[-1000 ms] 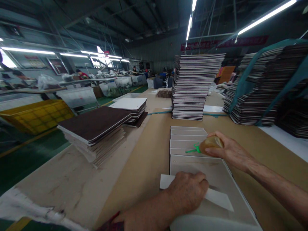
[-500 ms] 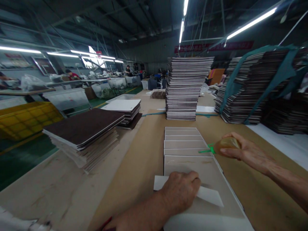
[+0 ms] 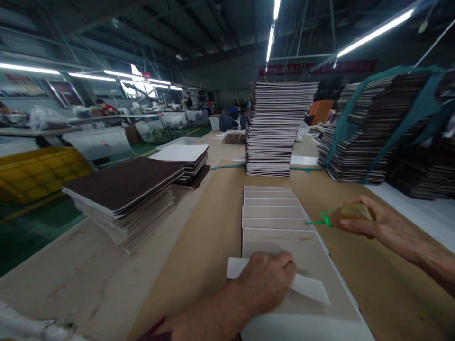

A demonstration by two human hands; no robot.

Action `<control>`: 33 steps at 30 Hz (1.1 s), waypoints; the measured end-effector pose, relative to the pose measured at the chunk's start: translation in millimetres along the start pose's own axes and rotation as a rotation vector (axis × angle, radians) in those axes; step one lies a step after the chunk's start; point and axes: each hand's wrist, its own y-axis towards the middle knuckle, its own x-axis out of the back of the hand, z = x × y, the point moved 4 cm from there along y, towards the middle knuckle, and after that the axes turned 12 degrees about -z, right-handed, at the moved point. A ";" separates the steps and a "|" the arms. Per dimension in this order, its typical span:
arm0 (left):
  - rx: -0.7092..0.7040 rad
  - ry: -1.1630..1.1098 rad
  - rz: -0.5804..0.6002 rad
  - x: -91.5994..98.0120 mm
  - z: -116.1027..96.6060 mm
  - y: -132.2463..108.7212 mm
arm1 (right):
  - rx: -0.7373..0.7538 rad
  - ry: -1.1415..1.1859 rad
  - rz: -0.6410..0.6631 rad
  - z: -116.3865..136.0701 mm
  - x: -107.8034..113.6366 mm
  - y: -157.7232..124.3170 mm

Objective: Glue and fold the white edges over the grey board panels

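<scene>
Pinning a white strip (image 3: 311, 288) onto the front board (image 3: 277, 244) of the shingled row of grey boards (image 3: 270, 202), the left hand (image 3: 265, 284) is lying knuckles up with its fingers curled down over the strip. It is pressing more than gripping. The strip is lying slantwise across the near end of the row, one end poking out past the row's left edge.

The right hand (image 3: 384, 229) is hovering just off the right side of the row. Its fingers are wrapped closed around an amber squeeze bottle (image 3: 350, 213), and the bottle's green nozzle (image 3: 320, 221) is pointing back toward the row at about its middle, without touching a board.

Progress, as a judgement: the row is already laid out, each board overlapping the next and showing only a narrow band. Only the front board is carrying a strip, and none is showing on the bands behind it. Whether anything from the bottle is lying on those bands is too faint to tell.

Beyond the far end of the row a tall stack of boards (image 3: 279, 128) is standing on the brown-papered table (image 3: 213, 227). Right of the row, strapped stacks (image 3: 366, 132) are waiting. Left of the row are a brown-topped pile (image 3: 124, 182) and a white-topped pile (image 3: 183, 154), and further left a yellow crate (image 3: 39, 170).
</scene>
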 end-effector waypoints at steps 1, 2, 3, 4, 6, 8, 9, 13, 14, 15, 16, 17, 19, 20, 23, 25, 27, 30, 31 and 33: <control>-0.001 0.004 -0.002 -0.4 0.2 0.1 | -0.018 -0.031 0.011 2.2 -2.5 -0.5; -0.002 0.006 -0.005 -0.7 0.4 0.1 | -0.032 -0.056 0.025 5.4 -5.8 -1.1; -0.002 0.008 -0.009 -0.7 0.6 0.1 | -0.040 -0.069 0.033 9.8 -9.4 -1.8; -0.002 0.008 -0.011 -0.8 0.7 0.0 | -0.040 -0.070 0.040 15.4 -13.3 -2.5; 0.001 0.000 -0.008 -0.8 0.6 -0.5 | -0.026 -0.051 0.060 28.8 -21.9 -3.8; 0.006 -0.012 -0.004 -0.7 0.3 -1.1 | 0.005 -0.013 0.092 43.8 -31.0 -5.0; 0.007 -0.014 -0.002 -0.6 0.1 -1.3 | 0.024 0.004 0.108 51.1 -35.6 -5.4; 0.002 -0.004 0.000 -0.4 -0.3 -1.3 | 0.067 0.058 0.175 74.3 -53.9 -5.9; 0.000 -0.004 0.001 -0.3 -0.3 -1.0 | 0.076 0.070 0.190 78.6 -58.1 -5.9; -0.001 -0.009 0.000 -0.2 -0.3 -0.8 | 0.085 0.083 0.202 82.4 -61.9 -5.8; 0.000 -0.015 -0.001 -0.1 -0.2 -0.5 | 0.091 0.091 0.214 85.5 -65.1 -5.7; 0.003 -0.021 -0.001 0.0 -0.1 -0.4 | 0.096 0.096 0.220 87.8 -67.4 -5.5; 0.009 -0.024 -0.001 0.3 -0.3 -0.2 | 0.099 0.105 0.233 90.3 -69.8 -5.0; 0.008 -0.024 -0.003 0.5 -0.6 -0.2 | 0.100 0.109 0.238 90.7 -70.1 -4.8; 0.002 -0.019 -0.007 1.2 -1.5 -0.2 | 0.097 0.113 0.243 91.2 -70.1 -4.0; 0.003 -0.016 -0.007 1.2 -1.3 -0.1 | 0.095 0.122 0.243 93.8 -72.3 -4.1; 0.002 -0.016 -0.005 1.0 -0.9 0.2 | 0.093 0.144 0.257 99.2 -78.1 -5.0; 0.006 -0.023 0.000 0.7 -0.5 0.7 | 0.095 0.185 0.284 109.7 -90.0 -6.4; 0.009 -0.026 0.002 0.6 -0.6 0.8 | 0.102 0.196 0.289 112.8 -93.5 -6.6; 0.015 -0.031 0.008 0.6 -0.7 0.8 | 0.117 0.216 0.293 117.2 -98.0 -6.7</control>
